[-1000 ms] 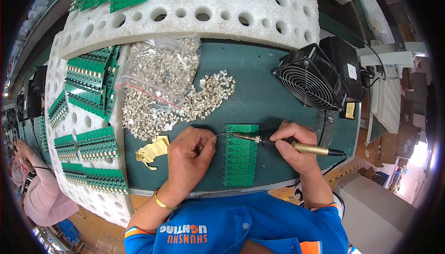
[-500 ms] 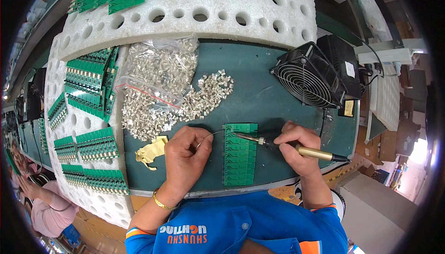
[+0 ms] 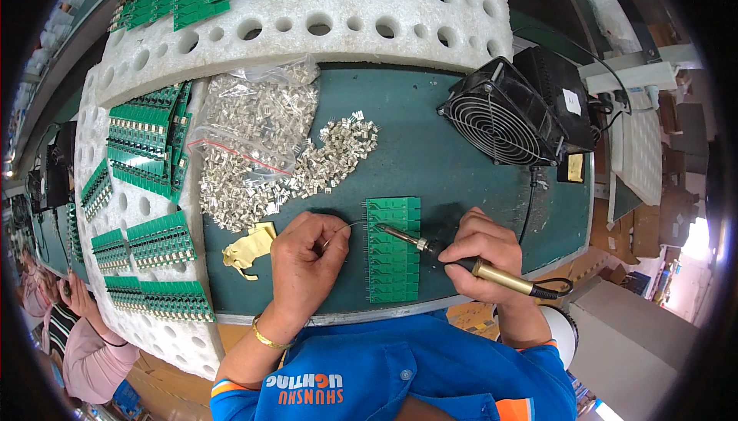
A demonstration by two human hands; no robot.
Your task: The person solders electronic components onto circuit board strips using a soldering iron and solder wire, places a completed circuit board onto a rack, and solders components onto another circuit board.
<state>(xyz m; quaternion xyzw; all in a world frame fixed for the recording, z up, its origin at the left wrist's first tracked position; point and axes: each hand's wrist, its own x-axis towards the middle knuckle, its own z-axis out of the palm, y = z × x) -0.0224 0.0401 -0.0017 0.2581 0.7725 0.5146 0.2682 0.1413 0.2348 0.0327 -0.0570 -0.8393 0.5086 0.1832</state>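
A green circuit board panel (image 3: 393,267) lies on the bench in front of me, with a row of pins along its left edge. My left hand (image 3: 310,256) is closed in a pinch on a thin solder wire (image 3: 354,224), which reaches the panel's upper left edge. In my right hand (image 3: 486,252) is a soldering iron (image 3: 503,277) with a gold-coloured handle, its fingers wrapped round the grip. The iron's tip slants to the upper left part of the panel, close to the wire's end. Whether tip and wire touch is too small to tell.
Small white connectors (image 3: 338,152) lie heaped beside a clear plastic bag (image 3: 261,106) of them. Yellow cloth or paper (image 3: 250,249) sits by my left hand. A black fan (image 3: 496,125) stands at the back right. Foam boards (image 3: 300,44) carry green circuit boards (image 3: 157,240). Another person (image 3: 96,356) is far left.
The iron's tip has moved a little nearer to me along the panel's pin edge, and the wire's end with it. The iron's rear end has dropped toward me. The whole view has shifted slightly.
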